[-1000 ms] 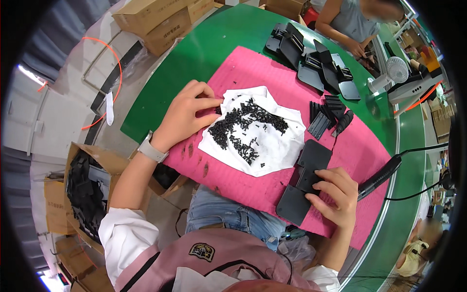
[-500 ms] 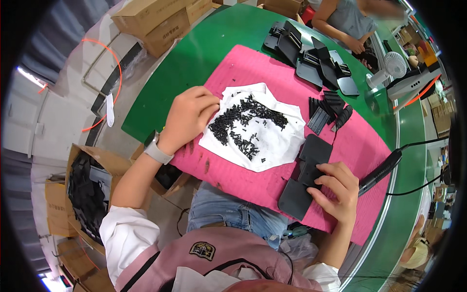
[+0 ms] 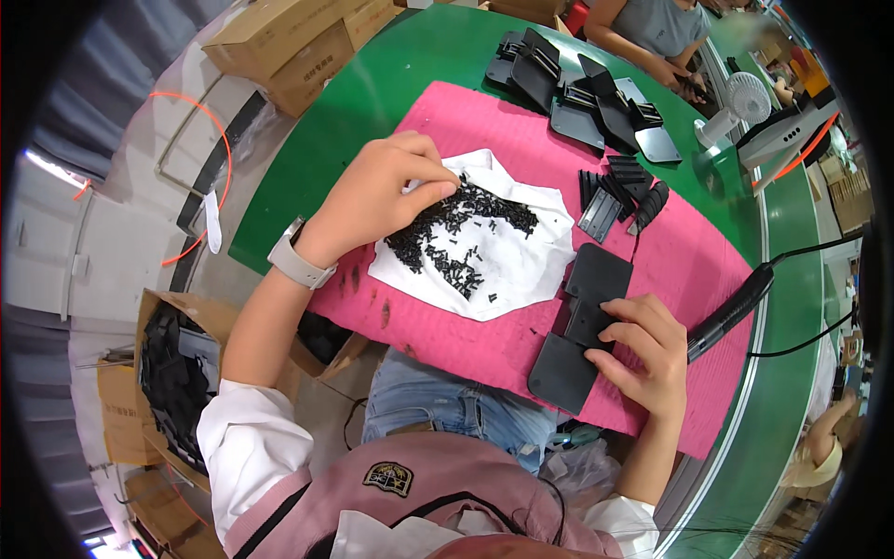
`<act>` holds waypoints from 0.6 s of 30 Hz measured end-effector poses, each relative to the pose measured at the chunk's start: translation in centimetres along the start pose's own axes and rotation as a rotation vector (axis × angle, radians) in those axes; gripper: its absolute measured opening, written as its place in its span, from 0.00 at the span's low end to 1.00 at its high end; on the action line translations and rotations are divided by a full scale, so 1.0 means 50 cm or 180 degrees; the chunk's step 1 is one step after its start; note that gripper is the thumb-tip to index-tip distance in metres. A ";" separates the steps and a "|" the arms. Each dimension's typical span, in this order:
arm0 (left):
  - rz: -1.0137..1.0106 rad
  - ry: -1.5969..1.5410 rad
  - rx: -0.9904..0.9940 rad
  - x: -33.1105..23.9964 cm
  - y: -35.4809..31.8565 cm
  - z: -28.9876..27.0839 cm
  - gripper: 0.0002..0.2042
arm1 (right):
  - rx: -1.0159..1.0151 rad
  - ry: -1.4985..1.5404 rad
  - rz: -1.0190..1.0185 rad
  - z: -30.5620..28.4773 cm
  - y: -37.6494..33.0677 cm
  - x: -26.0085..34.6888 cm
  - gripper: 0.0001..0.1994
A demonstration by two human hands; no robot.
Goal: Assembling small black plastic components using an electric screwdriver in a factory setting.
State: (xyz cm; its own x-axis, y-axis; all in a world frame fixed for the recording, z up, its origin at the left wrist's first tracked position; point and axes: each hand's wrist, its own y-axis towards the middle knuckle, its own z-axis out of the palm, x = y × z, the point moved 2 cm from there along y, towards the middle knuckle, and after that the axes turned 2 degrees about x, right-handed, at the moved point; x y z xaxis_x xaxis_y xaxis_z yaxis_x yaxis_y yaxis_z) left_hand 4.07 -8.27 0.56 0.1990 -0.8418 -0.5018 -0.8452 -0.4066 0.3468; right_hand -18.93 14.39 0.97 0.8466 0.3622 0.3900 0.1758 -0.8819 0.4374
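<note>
A white cloth (image 3: pixel 526 265) lies on the pink foam mat, bearing a heap of small black screw-like pieces (image 3: pixel 456 216). My left hand (image 3: pixel 386 191) is over the cloth's far left part. Its thumb and forefinger are pinched together at the heap's upper edge; whatever is between them is too small to make out. To the right of the cloth is a flat black plastic stand part (image 3: pixel 587 321), with two broad plates joined by a narrower middle. My right hand (image 3: pixel 644 352) holds it by the right side, with bent fingers and thumb on its middle section.
Several black strips and a dark roll (image 3: pixel 649 207) lie at the pink mat's (image 3: pixel 447 359) right. Assembled black stands (image 3: pixel 596 112) sit beyond it on the green table (image 3: pixel 326 140). A black corded tool (image 3: pixel 731 312) and small white fan (image 3: pixel 745 102) are rightward. A person (image 3: pixel 643 42) sits opposite.
My left hand has moved right, from the cloth's left edge onto the heap, with its thumb and forefinger now pinched. My right hand stays on the black stand part. The view has shifted slightly.
</note>
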 end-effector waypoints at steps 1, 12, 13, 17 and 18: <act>-0.0189 -0.0118 -0.0222 0.004 -0.005 -0.003 0.06 | -0.0006 0.0012 -0.0022 0.001 0.000 -0.001 0.14; -0.0613 0.0244 -0.0497 0.059 -0.118 -0.017 0.12 | 0.0073 0.0154 0.0026 0.003 0.010 -0.005 0.15; -0.0550 0.0122 -0.0356 0.058 -0.116 -0.014 0.16 | 0.0059 0.0187 0.0023 0.004 0.011 -0.006 0.15; -0.0307 -0.0021 -0.0230 0.058 -0.093 -0.004 0.21 | 0.0095 0.0228 0.0054 0.006 0.012 -0.006 0.15; -0.0317 -0.0023 -0.0242 0.059 -0.091 0.000 0.21 | 0.0093 0.0247 0.0071 0.008 0.012 -0.005 0.15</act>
State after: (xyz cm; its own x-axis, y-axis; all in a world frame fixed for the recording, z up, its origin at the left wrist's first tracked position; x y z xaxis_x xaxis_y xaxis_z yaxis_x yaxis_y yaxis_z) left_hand 8.49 -8.88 -2.49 0.2763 -0.7934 -0.5424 -0.7813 -0.5141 0.3539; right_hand -18.85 13.63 0.82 0.8092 0.3637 0.4614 0.1729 -0.8980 0.4046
